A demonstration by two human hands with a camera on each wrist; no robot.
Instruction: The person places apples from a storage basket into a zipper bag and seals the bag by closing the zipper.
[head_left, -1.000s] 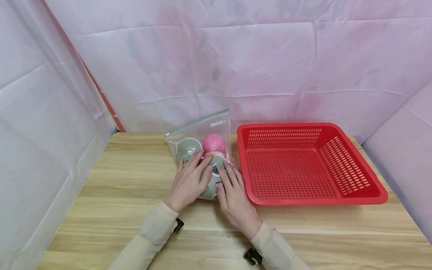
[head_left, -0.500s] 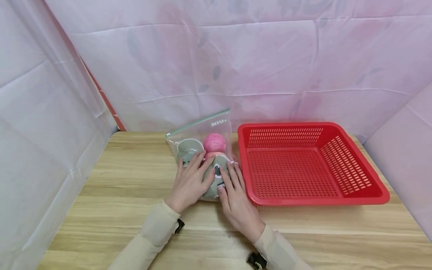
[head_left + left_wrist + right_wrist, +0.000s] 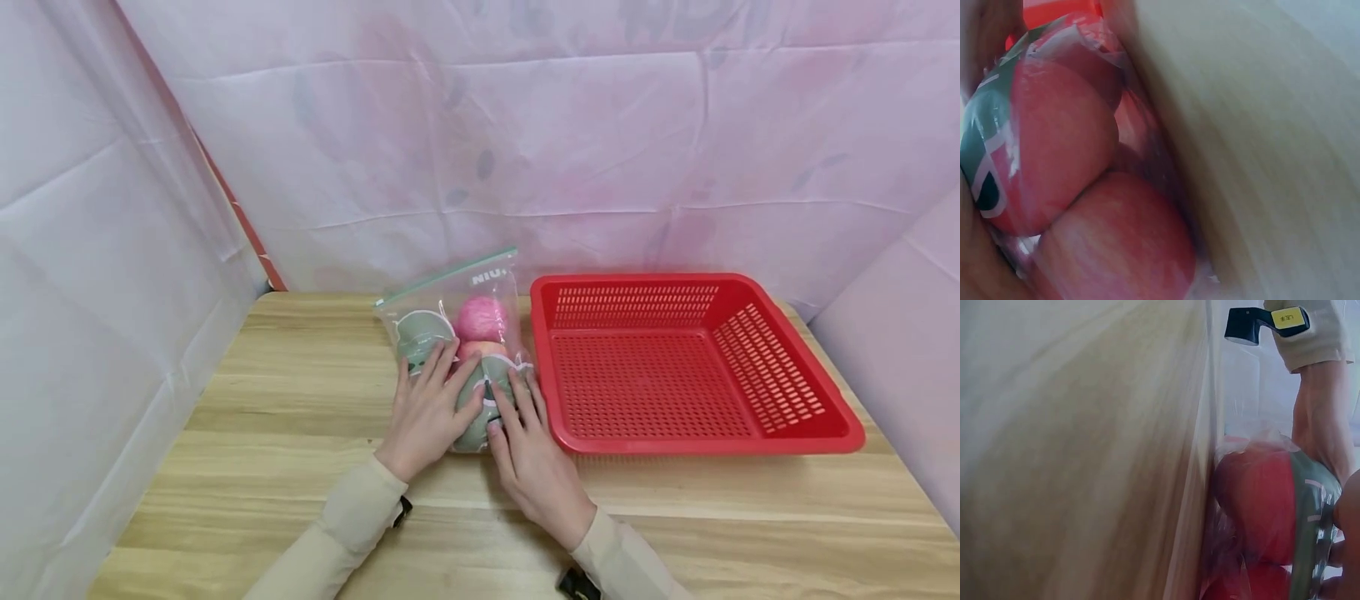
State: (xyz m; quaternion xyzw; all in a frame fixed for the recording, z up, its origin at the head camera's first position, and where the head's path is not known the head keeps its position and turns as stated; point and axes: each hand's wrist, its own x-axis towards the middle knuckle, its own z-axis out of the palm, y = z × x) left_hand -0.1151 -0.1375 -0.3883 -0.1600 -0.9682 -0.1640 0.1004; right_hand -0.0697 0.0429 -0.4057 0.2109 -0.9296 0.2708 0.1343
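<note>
A clear zip bag [image 3: 450, 287] with a green seal strip and green cartoon prints lies on the table. Round red fruits that look like apples [image 3: 1113, 244] fill it, and one pink-red apple [image 3: 482, 319] shows through its upper part in the head view. My left hand [image 3: 423, 412] rests on the bag's left side with the fingers spread. On its lower right part lies my right hand [image 3: 536, 462], fingers extended over the print. The right wrist view shows the bag's side with red apples [image 3: 1266, 509] and a green printed band. Both palms hide part of the bag.
A red plastic basket [image 3: 697, 446] with perforated walls stands close to the right of the bag. Under everything is a wood-grain table [image 3: 300, 450]. A pale pink cloth [image 3: 600, 150] hangs behind its far edge.
Both hands stay on the bag with small shifts. Bag and hands sit slightly farther right in the head view, which has itself moved a little. More of the apple below the upper one shows.
</note>
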